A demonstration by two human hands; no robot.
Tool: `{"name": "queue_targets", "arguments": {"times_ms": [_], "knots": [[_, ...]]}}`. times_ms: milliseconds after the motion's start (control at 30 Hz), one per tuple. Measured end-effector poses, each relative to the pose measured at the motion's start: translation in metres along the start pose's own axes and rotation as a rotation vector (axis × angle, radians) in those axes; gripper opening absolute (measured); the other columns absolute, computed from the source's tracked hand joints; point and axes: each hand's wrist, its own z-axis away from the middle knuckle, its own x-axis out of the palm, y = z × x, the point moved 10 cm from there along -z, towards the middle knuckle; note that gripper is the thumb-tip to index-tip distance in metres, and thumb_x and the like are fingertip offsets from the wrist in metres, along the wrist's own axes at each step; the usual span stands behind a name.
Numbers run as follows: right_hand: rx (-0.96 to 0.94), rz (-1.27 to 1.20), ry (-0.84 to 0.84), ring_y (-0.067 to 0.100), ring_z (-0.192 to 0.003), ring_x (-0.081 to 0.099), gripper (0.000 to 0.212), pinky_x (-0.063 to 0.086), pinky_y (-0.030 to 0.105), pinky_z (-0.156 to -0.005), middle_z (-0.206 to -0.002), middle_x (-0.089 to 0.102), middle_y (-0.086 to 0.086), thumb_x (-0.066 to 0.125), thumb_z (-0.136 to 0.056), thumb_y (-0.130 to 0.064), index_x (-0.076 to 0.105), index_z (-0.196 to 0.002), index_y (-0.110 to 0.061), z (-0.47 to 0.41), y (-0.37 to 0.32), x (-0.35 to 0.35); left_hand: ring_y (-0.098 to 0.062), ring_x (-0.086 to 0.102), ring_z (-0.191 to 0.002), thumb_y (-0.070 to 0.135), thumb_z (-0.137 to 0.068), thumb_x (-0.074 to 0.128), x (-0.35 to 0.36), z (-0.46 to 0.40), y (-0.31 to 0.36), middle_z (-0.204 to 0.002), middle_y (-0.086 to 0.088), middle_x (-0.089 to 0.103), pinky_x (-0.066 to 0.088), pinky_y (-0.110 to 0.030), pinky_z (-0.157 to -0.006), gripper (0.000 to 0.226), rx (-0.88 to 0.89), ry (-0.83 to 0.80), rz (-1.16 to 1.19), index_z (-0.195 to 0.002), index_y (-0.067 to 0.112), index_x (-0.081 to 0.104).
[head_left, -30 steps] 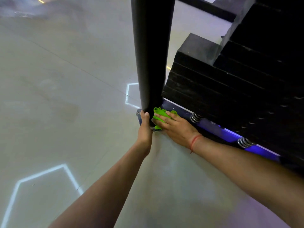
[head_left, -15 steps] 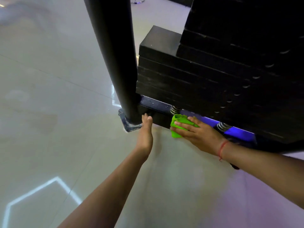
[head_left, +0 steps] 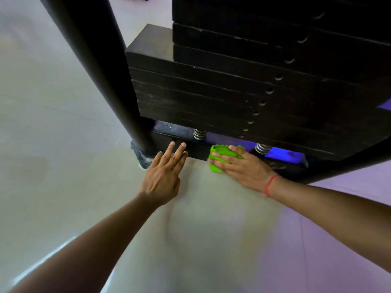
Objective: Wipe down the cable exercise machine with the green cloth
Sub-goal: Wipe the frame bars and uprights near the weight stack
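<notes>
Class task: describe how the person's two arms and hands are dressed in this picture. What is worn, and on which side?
Both forearms are bare, with no sleeves or gloves in view. The right hand has a thin red thread bracelet around its wrist. The left hand wears nothing visible.

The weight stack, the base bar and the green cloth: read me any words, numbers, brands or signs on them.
None can be read.
Weight stack: only pin holes, no numbers or labels showing.
Base bar: plain black.
Green cloth under the right hand: no print visible.
</notes>
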Motion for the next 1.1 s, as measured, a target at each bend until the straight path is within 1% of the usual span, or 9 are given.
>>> {"name": "queue_targets", "arguments": {"times_ms": [100, 233, 433, 533, 600, 767, 900, 967, 1100], "knots": [[0.142, -0.084, 0.039, 0.020, -0.155, 0.019, 0.065, 0.006, 0.054, -0.124, -0.167, 0.024, -0.004, 0.037, -0.097, -0.011, 0.025, -0.160, -0.017, 0.012, 0.009, -0.004, -0.030, -0.015, -0.153, 0.026, -0.093, 0.046, 0.007, 0.003, 0.008, -0.166, 0.003, -0.018, 0.003, -0.050, -0.122, 0.081, 0.024, -0.008, -0.055, -0.161, 0.022, 0.004], [0.370, -0.210, 0.012, 0.020, -0.155, 0.019, 0.073, 0.016, 0.053, -0.124, -0.168, 0.020, -0.010, 0.041, -0.094, -0.003, 0.020, -0.161, -0.024, 0.085, 0.024, 0.001, -0.031, -0.020, -0.152, 0.031, -0.096, 0.042, -0.002, -0.005, 0.040, -0.166, 0.003, -0.020, 0.000, -0.052, -0.123, 0.079, 0.096, 0.025, -0.064, -0.161, 0.024, -0.001], [0.266, -0.159, -0.009, 0.015, -0.155, 0.011, 0.071, 0.020, 0.051, -0.123, -0.168, 0.020, -0.008, 0.038, -0.098, -0.005, 0.015, -0.163, -0.021, 0.082, 0.016, 0.017, -0.027, -0.024, -0.152, 0.027, -0.088, 0.054, 0.005, -0.023, 0.062, -0.168, 0.004, -0.013, 0.003, -0.055, -0.121, 0.086, 0.194, 0.031, -0.169, -0.161, 0.022, 0.008], [0.288, -0.158, -0.058, 0.016, -0.155, 0.015, 0.078, 0.025, 0.050, -0.122, -0.168, 0.020, -0.009, 0.050, -0.095, -0.002, 0.018, -0.162, -0.024, 0.140, 0.027, 0.029, -0.028, -0.026, -0.151, 0.032, -0.091, 0.053, 0.008, -0.022, 0.067, -0.167, 0.002, -0.016, 0.002, -0.055, -0.120, 0.087, 0.216, 0.016, -0.181, -0.160, 0.023, 0.003], [0.298, -0.129, -0.095, 0.017, -0.154, 0.018, 0.078, 0.026, 0.052, -0.121, -0.168, 0.018, -0.010, 0.048, -0.093, 0.000, 0.019, -0.162, -0.024, 0.161, 0.028, 0.031, -0.027, -0.024, -0.152, 0.031, -0.090, 0.053, 0.003, -0.027, 0.077, -0.167, 0.001, -0.014, 0.005, -0.054, -0.121, 0.086, 0.245, 0.046, -0.185, -0.160, 0.021, 0.005], [0.185, -0.139, -0.030, 0.017, -0.149, 0.034, 0.061, 0.021, 0.050, -0.121, -0.163, 0.035, -0.006, 0.047, -0.098, -0.007, 0.036, -0.157, -0.019, 0.119, 0.017, 0.029, -0.028, -0.018, -0.154, 0.022, -0.085, 0.058, 0.004, -0.033, 0.098, -0.167, -0.004, -0.015, 0.008, -0.050, -0.121, 0.089, 0.199, 0.073, -0.115, -0.160, 0.015, 0.009], [0.227, -0.115, -0.109, 0.018, -0.154, 0.023, 0.070, 0.022, 0.052, -0.123, -0.167, 0.025, -0.008, 0.038, -0.096, 0.001, 0.024, -0.161, -0.021, 0.164, 0.030, 0.034, -0.026, -0.015, -0.154, 0.023, -0.086, 0.055, 0.005, -0.028, 0.107, -0.168, -0.003, -0.011, 0.011, -0.051, -0.122, 0.087, 0.223, 0.086, -0.070, -0.160, 0.016, 0.010], [0.288, -0.091, -0.152, 0.019, -0.155, 0.017, 0.080, 0.017, 0.051, -0.125, -0.169, 0.018, -0.009, 0.043, -0.091, 0.003, 0.020, -0.162, -0.024, 0.185, 0.033, 0.033, -0.026, -0.017, -0.154, 0.025, -0.086, 0.055, 0.007, -0.030, 0.108, -0.168, -0.002, -0.013, 0.011, -0.050, -0.121, 0.088, 0.233, 0.081, -0.071, -0.160, 0.017, 0.008], [0.229, -0.093, -0.181, 0.020, -0.153, 0.024, 0.072, 0.014, 0.053, -0.123, -0.167, 0.023, -0.009, 0.038, -0.094, -0.001, 0.021, -0.161, -0.020, 0.155, 0.020, 0.038, -0.029, -0.014, -0.154, 0.023, -0.084, 0.058, 0.008, -0.037, 0.121, -0.169, -0.001, -0.012, 0.011, -0.051, -0.121, 0.089, 0.212, 0.086, -0.050, -0.160, 0.016, 0.012]]}}
